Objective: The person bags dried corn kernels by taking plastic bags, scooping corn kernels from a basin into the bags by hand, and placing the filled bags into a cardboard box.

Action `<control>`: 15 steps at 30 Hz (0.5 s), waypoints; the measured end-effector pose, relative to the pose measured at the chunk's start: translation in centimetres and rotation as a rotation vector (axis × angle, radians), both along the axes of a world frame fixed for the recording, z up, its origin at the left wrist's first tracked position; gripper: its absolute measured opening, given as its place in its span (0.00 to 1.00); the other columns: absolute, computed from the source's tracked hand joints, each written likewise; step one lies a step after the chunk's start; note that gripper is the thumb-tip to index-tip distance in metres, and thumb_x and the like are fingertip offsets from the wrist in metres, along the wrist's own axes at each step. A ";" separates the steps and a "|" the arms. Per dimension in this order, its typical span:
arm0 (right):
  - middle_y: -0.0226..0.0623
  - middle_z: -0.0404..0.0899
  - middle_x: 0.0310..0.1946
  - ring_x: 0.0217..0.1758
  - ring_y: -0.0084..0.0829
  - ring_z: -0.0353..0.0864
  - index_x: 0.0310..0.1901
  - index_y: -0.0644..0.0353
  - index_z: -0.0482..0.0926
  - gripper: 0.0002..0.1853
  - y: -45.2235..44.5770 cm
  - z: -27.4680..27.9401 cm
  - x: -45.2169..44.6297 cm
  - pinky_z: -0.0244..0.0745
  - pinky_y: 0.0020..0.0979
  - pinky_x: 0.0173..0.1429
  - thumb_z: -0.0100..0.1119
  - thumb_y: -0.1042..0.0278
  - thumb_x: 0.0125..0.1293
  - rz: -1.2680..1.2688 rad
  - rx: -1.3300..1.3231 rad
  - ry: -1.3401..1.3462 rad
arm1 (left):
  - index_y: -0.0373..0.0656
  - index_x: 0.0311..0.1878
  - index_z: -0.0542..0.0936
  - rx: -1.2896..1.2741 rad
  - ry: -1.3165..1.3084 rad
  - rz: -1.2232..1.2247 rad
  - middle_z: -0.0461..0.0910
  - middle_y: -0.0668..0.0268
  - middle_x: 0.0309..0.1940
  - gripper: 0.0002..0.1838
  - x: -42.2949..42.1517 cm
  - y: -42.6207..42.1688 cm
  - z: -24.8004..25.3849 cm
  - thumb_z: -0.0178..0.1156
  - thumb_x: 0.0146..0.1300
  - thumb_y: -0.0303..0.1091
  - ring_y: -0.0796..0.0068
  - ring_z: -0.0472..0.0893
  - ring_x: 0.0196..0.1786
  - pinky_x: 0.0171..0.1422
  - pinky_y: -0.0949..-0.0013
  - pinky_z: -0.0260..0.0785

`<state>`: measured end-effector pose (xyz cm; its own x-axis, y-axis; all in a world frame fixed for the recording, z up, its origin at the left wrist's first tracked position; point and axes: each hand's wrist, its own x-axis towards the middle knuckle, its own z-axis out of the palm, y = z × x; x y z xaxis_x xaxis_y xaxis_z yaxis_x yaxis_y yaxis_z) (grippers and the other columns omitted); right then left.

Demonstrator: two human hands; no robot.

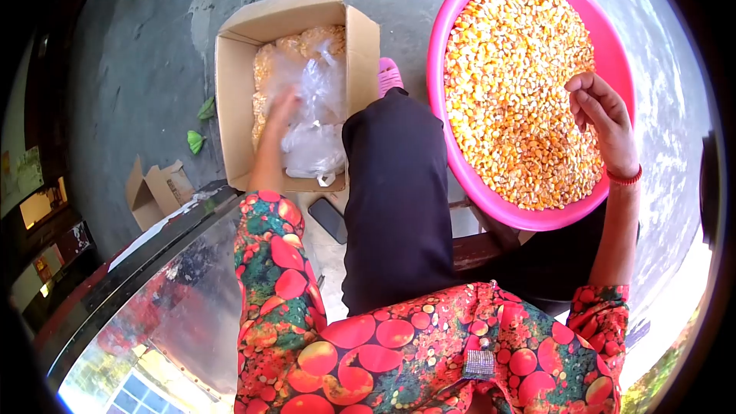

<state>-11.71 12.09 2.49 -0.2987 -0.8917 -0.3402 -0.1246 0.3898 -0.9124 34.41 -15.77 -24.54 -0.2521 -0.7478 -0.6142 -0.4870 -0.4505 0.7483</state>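
Observation:
My left hand (pixel 285 104) is smeared by motion inside an open cardboard box (pixel 362 69). It is over or beside clear plastic bags (pixel 316 149), and its fingers cannot be made out. Bags of yellow corn kernels (pixel 318 37) show at the far end and left side of the box. On the right, a large pink basin (pixel 438 100) holds loose corn kernels (pixel 510 100). Above its right side hangs my right hand (pixel 603 116), fingers curled in. Whether anything is between those fingers is hidden. A red band circles that wrist.
A phone (pixel 328 219) lies near the box's close edge. A smaller torn carton (pixel 159 190) and green leaves (pixel 196 141) are on the floor at left. My knee in dark trousers (pixel 396 192) and a pink sandal (pixel 389 75) stand between box and basin.

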 end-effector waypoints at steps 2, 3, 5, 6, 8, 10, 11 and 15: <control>0.21 0.71 0.27 0.29 0.11 0.68 0.44 0.60 0.76 0.09 0.1 0.0 0.0 0.62 0.15 0.33 0.46 0.69 0.70 0.003 -0.003 -0.001 | 0.45 0.64 0.68 0.013 -0.046 -0.445 0.71 0.59 0.59 0.34 -1.3 1.8 -1.7 0.61 0.58 0.51 0.66 0.71 0.61 0.63 0.68 0.62; 0.21 0.71 0.27 0.29 0.11 0.68 0.44 0.60 0.76 0.09 0.2 0.1 0.0 0.62 0.16 0.33 0.46 0.69 0.70 -0.001 -0.002 0.005 | 0.43 0.65 0.67 0.046 -0.055 -0.766 0.68 0.56 0.63 0.34 -0.8 2.4 -4.0 0.60 0.59 0.52 0.64 0.69 0.63 0.65 0.69 0.59; 0.21 0.71 0.28 0.30 0.11 0.68 0.44 0.60 0.76 0.09 0.4 0.3 0.0 0.62 0.16 0.33 0.46 0.69 0.70 -0.001 0.004 0.012 | 0.42 0.63 0.69 -0.125 -0.257 -0.910 0.66 0.56 0.64 0.32 -0.1 5.2 -2.5 0.60 0.59 0.50 0.63 0.67 0.65 0.67 0.65 0.58; 0.21 0.71 0.28 0.30 0.11 0.68 0.44 0.60 0.76 0.09 0.4 0.3 0.0 0.62 0.16 0.33 0.46 0.69 0.70 -0.007 0.006 0.011 | 0.41 0.61 0.70 -0.305 -0.465 -1.040 0.64 0.56 0.66 0.30 0.7 7.0 -1.5 0.60 0.59 0.47 0.62 0.64 0.67 0.68 0.61 0.56; 0.21 0.71 0.28 0.29 0.11 0.68 0.44 0.60 0.76 0.08 0.5 0.2 -0.1 0.62 0.16 0.33 0.46 0.69 0.70 -0.009 -0.020 -0.006 | 0.42 0.61 0.70 -0.351 -0.538 -1.108 0.62 0.57 0.66 0.29 2.0 9.5 -0.5 0.59 0.59 0.45 0.62 0.62 0.68 0.68 0.55 0.54; 0.21 0.71 0.27 0.29 0.11 0.68 0.44 0.59 0.76 0.08 0.5 0.2 -0.1 0.62 0.16 0.33 0.47 0.70 0.70 -0.035 -0.006 -0.008 | 0.43 0.59 0.71 -0.497 -0.703 -1.208 0.61 0.59 0.66 0.25 2.9 11.0 -1.2 0.56 0.59 0.41 0.62 0.59 0.70 0.68 0.46 0.52; 0.21 0.71 0.26 0.28 0.12 0.67 0.44 0.59 0.76 0.08 0.4 0.1 -0.1 0.62 0.16 0.32 0.47 0.70 0.70 -0.017 -0.013 -0.014 | 0.44 0.59 0.72 -0.671 -0.790 -1.180 0.62 0.60 0.66 0.24 3.0 11.4 -3.1 0.55 0.59 0.40 0.62 0.59 0.70 0.67 0.43 0.52; 0.23 0.72 0.26 0.27 0.12 0.69 0.43 0.60 0.77 0.08 0.2 -1.2 -0.6 0.65 0.15 0.32 0.48 0.71 0.69 0.014 -0.042 -0.021 | 0.45 0.57 0.73 -0.968 -0.960 -0.969 0.65 0.62 0.63 0.20 1.1 11.6 -10.3 0.51 0.61 0.38 0.63 0.60 0.68 0.64 0.41 0.53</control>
